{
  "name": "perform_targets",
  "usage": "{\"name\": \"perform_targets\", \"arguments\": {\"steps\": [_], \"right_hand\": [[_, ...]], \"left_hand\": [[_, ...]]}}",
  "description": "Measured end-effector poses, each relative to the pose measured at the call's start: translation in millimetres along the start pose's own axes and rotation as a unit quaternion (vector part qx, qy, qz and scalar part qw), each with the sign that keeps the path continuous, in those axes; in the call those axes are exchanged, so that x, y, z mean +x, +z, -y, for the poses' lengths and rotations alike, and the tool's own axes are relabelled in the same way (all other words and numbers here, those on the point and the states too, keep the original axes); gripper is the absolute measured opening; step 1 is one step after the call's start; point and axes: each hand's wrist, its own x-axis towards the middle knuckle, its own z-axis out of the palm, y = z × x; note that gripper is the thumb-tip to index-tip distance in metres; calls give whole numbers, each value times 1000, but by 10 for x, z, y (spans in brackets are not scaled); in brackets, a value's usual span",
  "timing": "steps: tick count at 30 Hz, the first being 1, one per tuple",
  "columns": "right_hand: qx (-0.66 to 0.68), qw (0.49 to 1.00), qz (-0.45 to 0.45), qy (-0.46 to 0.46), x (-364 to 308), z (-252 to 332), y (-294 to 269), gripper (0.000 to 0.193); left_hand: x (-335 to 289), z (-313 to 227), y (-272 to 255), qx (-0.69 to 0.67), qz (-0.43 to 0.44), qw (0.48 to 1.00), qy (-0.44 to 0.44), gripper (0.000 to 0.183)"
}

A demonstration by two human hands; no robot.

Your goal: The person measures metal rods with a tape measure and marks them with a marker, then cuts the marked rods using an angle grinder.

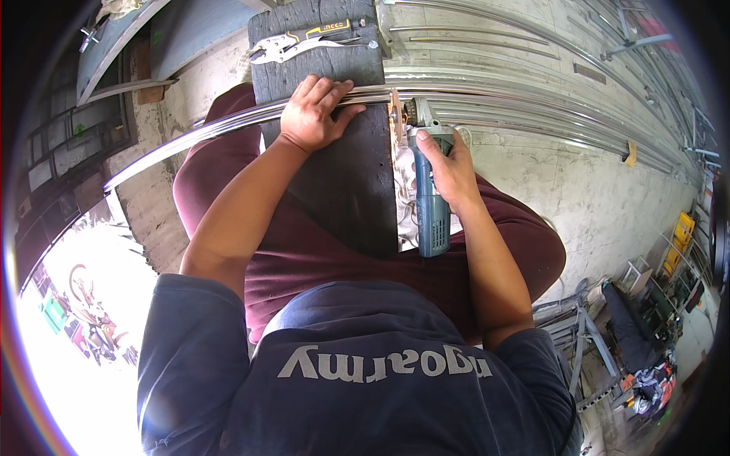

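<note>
Across a dark wooden board (334, 182) lie thin shiny metal rods (205, 129), running out past it to the left. My left hand (313, 115) is closed over them, fingers on the far side and thumb toward the right. In my right hand (452, 169) is a teal angle grinder (432, 205), gripped around its body with the thumb on top. Its disc (395, 118) stands edge-on at the board's right edge, against or very close to the rods. I cannot tell whether it is spinning. Locking pliers (304, 42) rest on the far end of the board.
Long metal bars (525, 114) lie on the concrete floor (517, 194) to the right. Metal frames and a yellow object (679, 243) stand at the far right. My legs (525, 235) are bent on both sides of the board. Bright light fills the lower left.
</note>
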Motion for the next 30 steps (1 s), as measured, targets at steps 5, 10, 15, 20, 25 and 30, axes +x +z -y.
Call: {"name": "perform_targets", "arguments": {"steps": [5, 10, 15, 20, 25, 30], "right_hand": [[15, 1000, 5, 17, -32, 56, 13, 58], [11, 999, 10, 49, -59, 142, 23, 55], [34, 999, 13, 32, -30, 79, 21, 61], [-10, 1000, 10, -21, 54, 30, 15, 56], [23, 999, 30, 9, 16, 63, -11, 57], [-17, 999, 9, -26, 63, 24, 5, 58]], "left_hand": [[-3, 10, 2, -1, 16, 1000, -3, 43], [-6, 19, 12, -4, 5, 1000, 2, 44], [-8, 23, 13, -10, 3, 1000, 1, 44], [-5, 28, 9, 1, 15, 1000, 5, 44], [-1, 24, 7, -1, 7, 1000, 5, 44], [4, 23, 7, -3, 0, 1000, 9, 44]]}}
